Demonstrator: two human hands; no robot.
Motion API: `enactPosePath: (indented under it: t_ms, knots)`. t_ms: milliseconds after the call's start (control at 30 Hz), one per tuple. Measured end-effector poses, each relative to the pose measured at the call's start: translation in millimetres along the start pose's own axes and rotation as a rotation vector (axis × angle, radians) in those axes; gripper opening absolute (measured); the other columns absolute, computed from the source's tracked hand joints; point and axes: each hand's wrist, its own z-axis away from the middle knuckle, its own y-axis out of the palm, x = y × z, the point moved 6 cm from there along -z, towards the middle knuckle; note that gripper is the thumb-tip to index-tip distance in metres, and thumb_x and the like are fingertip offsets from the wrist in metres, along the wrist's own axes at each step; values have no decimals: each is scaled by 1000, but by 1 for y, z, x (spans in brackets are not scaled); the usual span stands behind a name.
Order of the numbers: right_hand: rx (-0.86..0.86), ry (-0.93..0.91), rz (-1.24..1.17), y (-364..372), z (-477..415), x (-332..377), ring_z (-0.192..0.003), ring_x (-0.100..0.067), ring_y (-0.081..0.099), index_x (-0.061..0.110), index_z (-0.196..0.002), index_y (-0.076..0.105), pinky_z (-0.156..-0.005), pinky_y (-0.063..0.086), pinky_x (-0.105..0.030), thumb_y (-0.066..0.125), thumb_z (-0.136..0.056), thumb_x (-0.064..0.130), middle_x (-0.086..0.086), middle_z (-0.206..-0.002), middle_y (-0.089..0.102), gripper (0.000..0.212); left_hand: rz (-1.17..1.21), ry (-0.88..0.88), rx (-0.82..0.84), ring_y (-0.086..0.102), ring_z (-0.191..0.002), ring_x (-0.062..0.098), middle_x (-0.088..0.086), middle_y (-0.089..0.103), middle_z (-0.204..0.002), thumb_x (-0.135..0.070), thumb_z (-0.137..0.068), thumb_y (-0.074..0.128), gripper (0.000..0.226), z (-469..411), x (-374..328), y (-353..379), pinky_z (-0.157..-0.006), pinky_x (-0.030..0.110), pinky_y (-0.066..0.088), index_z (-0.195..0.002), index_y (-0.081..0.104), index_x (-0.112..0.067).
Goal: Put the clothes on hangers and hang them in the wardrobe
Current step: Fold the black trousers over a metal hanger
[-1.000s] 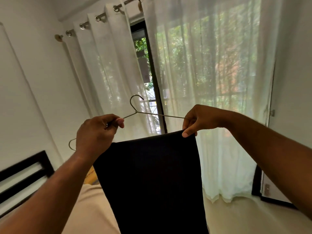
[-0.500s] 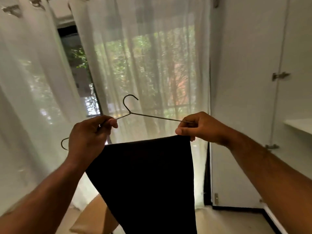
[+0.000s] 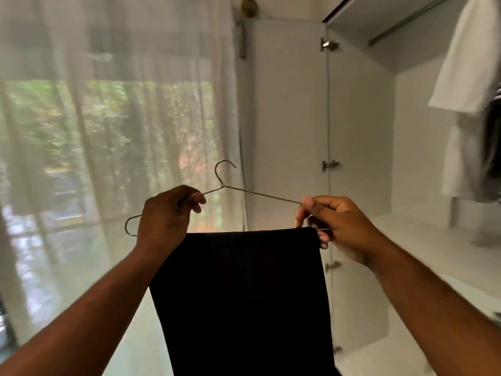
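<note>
A thin metal wire hanger (image 3: 260, 193) is held level in front of me, hook up. A black folded garment (image 3: 244, 299) hangs over its lower bar and drops out of the bottom of the frame. My left hand (image 3: 165, 218) grips the hanger's left shoulder, fingers curled round the wire. My right hand (image 3: 333, 226) pinches the right end of the hanger together with the top edge of the black cloth. The open wardrobe (image 3: 360, 131) stands to the right, with a hanging rail (image 3: 406, 23) near its top.
A white garment (image 3: 469, 85) and a dark striped one (image 3: 494, 131) hang at the wardrobe's right side. The wardrobe door (image 3: 287, 118) stands open beside sheer white curtains (image 3: 113, 131) over a window. A white shelf (image 3: 423, 240) lies inside the wardrobe below the clothes.
My view has swung right from the window and bed to the open wardrobe. Both hands keep the same hold on the hanger and black garment, carried along with the turn.
</note>
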Motion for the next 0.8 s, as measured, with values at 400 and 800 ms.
enactPosePath:
  t_ms: [400, 800]
  knots:
    - [-535, -61, 304, -144, -48, 25, -67, -27, 61, 10, -89, 76, -50, 49, -32, 47, -102, 35, -18, -92, 73, 39, 333, 303, 86, 63, -71, -3, -17, 68, -76, -39, -101, 52, 21, -164, -29, 193, -63, 12, 41, -88, 68, -34]
    - [-746, -113, 693, -274, -114, 47, -40, -17, 49, 7, -90, 67, -41, 38, -23, 46, -105, 36, -10, -56, 60, 40, 304, 450, -13, 60, -70, 3, -18, 67, -82, -35, -103, 51, 18, -303, -99, 376, -60, 25, 47, -101, 69, -35]
